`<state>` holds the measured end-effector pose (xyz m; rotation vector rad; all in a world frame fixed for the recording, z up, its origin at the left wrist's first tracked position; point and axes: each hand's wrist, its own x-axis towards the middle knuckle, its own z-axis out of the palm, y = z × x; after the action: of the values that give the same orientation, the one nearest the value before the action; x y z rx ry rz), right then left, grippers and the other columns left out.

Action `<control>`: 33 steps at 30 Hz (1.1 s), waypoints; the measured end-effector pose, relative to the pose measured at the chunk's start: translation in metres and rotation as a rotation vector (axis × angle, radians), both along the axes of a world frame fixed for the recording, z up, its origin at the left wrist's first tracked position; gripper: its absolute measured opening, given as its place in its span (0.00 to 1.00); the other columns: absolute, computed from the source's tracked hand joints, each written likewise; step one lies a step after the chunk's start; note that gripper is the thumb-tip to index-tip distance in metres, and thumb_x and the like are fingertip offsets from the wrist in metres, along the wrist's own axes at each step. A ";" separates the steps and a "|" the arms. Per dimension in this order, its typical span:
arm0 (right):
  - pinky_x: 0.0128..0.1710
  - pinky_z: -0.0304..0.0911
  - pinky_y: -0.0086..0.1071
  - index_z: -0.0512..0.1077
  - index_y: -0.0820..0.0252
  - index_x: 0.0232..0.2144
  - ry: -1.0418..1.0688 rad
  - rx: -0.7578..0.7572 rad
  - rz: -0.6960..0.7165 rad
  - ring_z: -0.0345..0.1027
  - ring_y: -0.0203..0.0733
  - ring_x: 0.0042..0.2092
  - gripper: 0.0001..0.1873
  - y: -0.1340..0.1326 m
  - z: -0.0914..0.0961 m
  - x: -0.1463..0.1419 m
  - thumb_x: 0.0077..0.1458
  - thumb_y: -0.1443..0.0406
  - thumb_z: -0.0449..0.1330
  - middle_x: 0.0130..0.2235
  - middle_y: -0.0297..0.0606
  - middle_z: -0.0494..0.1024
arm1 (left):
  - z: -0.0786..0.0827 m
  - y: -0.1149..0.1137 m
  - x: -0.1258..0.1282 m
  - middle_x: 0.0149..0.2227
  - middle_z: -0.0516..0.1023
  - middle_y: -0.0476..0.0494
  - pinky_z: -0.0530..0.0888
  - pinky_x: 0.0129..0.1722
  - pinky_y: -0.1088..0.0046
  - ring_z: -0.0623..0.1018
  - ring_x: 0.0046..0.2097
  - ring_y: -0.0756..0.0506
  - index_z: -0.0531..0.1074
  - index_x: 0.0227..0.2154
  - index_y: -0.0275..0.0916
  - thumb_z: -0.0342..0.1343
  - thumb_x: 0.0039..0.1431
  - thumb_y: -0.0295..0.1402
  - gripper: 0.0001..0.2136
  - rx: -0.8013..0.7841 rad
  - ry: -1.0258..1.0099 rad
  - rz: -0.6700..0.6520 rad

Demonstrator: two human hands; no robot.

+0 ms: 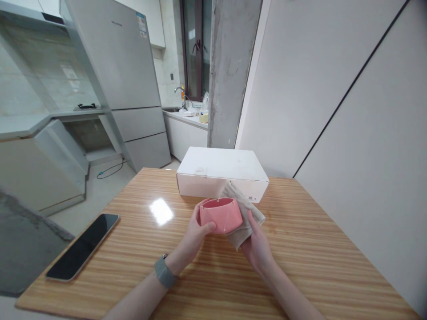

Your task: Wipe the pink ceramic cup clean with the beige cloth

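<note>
A pink, hollow container (222, 216) with an open top is held above the table by my left hand (196, 229), thumb on its front and fingers around its left side. My right hand (256, 244) grips a folded grey-beige cloth (245, 215), its thumb on top and the other fingers underneath, mostly hidden. The cloth lies against the container's right side. A grey band is on my left wrist.
Behind my hands a white cardboard box (222, 166) sits on the wood-grain table (140, 249). A dark-screened phone or tablet (83, 246) lies near the left edge. A white wall (333, 89) borders the right; a fridge (123, 66) stands beyond.
</note>
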<state>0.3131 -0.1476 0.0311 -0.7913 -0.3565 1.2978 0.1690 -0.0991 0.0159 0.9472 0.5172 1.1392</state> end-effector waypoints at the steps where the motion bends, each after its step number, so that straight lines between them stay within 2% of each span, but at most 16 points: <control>1: 0.57 0.65 0.45 0.78 0.56 0.46 -0.005 0.016 0.008 0.67 0.53 0.59 0.27 -0.001 0.000 -0.001 0.48 0.49 0.67 0.52 0.40 0.79 | 0.000 0.000 0.000 0.57 0.71 0.33 0.66 0.57 0.57 0.69 0.58 0.33 0.65 0.56 0.40 0.72 0.39 0.42 0.39 -0.004 -0.030 -0.017; 5: 0.58 0.64 0.42 0.78 0.54 0.46 -0.042 -0.010 -0.033 0.67 0.51 0.59 0.27 -0.001 -0.005 -0.003 0.47 0.48 0.67 0.53 0.38 0.79 | 0.000 0.000 0.001 0.58 0.70 0.32 0.67 0.56 0.57 0.70 0.58 0.35 0.65 0.55 0.39 0.70 0.44 0.43 0.35 -0.044 -0.066 -0.066; 12: 0.60 0.62 0.36 0.78 0.49 0.46 -0.031 0.006 -0.052 0.63 0.46 0.62 0.25 -0.001 -0.011 -0.004 0.45 0.49 0.69 0.54 0.32 0.78 | -0.009 0.007 0.002 0.57 0.71 0.32 0.68 0.54 0.58 0.72 0.56 0.35 0.63 0.56 0.40 0.72 0.41 0.37 0.38 -0.066 0.089 0.089; 17: 0.62 0.60 0.38 0.78 0.49 0.46 -0.066 -0.017 -0.071 0.61 0.45 0.63 0.24 -0.003 -0.019 -0.006 0.47 0.50 0.69 0.54 0.33 0.78 | -0.009 0.011 0.001 0.53 0.74 0.34 0.67 0.55 0.58 0.73 0.54 0.36 0.65 0.54 0.40 0.73 0.38 0.35 0.37 -0.105 0.184 0.214; 22: 0.64 0.56 0.40 0.77 0.50 0.46 -0.125 -0.041 -0.104 0.60 0.47 0.64 0.26 -0.002 -0.025 -0.007 0.44 0.50 0.70 0.56 0.33 0.76 | -0.008 0.010 0.002 0.54 0.72 0.34 0.66 0.56 0.59 0.72 0.54 0.37 0.65 0.53 0.40 0.72 0.41 0.37 0.35 -0.118 0.239 0.254; 24: 0.63 0.59 0.40 0.77 0.49 0.46 -0.116 -0.039 -0.090 0.62 0.47 0.63 0.26 -0.001 -0.024 -0.006 0.45 0.50 0.70 0.55 0.33 0.77 | -0.009 0.011 0.003 0.54 0.72 0.36 0.64 0.58 0.61 0.71 0.56 0.38 0.64 0.55 0.40 0.69 0.45 0.39 0.34 -0.151 0.187 0.221; 28: 0.60 0.63 0.39 0.78 0.49 0.45 -0.071 -0.027 -0.114 0.65 0.47 0.61 0.24 0.004 -0.022 0.002 0.46 0.51 0.69 0.54 0.33 0.78 | -0.011 0.014 0.005 0.54 0.74 0.40 0.65 0.58 0.61 0.71 0.57 0.39 0.65 0.57 0.41 0.59 0.54 0.42 0.27 -0.271 -0.016 0.050; 33: 0.57 0.66 0.43 0.78 0.53 0.45 -0.026 -0.027 -0.140 0.69 0.50 0.58 0.22 0.008 -0.012 0.011 0.49 0.52 0.67 0.52 0.37 0.80 | -0.007 0.011 0.000 0.58 0.72 0.41 0.64 0.59 0.63 0.70 0.59 0.41 0.65 0.59 0.43 0.63 0.53 0.37 0.29 -0.209 0.019 0.003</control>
<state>0.3246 -0.1394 0.0190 -0.8415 -0.2996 1.1648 0.1691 -0.0881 0.0092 0.7765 0.6404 1.0575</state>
